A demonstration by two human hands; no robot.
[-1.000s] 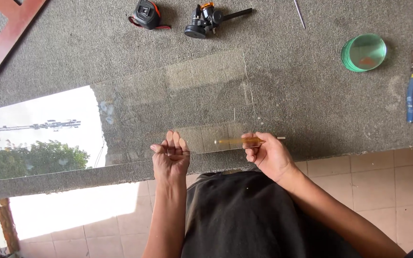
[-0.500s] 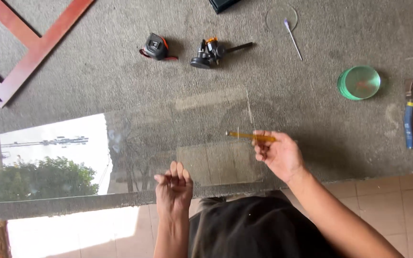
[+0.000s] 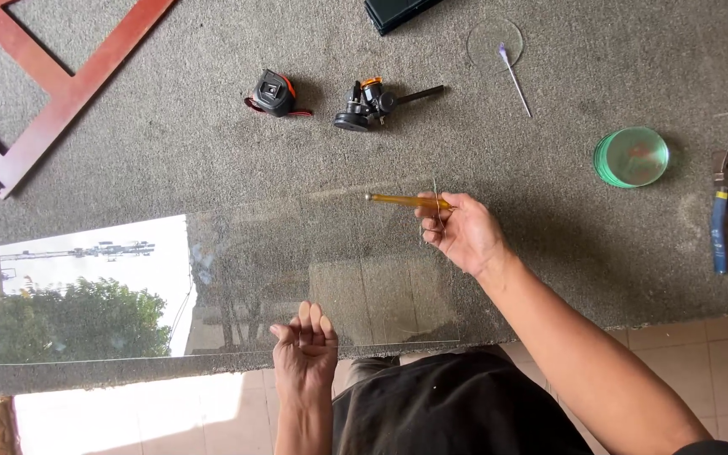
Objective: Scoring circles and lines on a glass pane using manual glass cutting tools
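Amber-handled glass cutter (image 3: 402, 200) sits pinched in my right hand (image 3: 463, 233), its tip pointing away from the fingers over the glass sheet (image 3: 313, 278). My left hand (image 3: 305, 354) rests fingers pressed together, fingertips on the sheet's near edge.

Cut off, covered, or too faint to read

The red-brown wooden frame (image 3: 61, 93) and the dark rectangular case (image 3: 398, 12) run off the top edge above the clear glass sheet (image 3: 212, 286); the right hand (image 3: 463, 234) covers the amber-handled tool's (image 3: 404, 200) rear end, its tip too small to make out.
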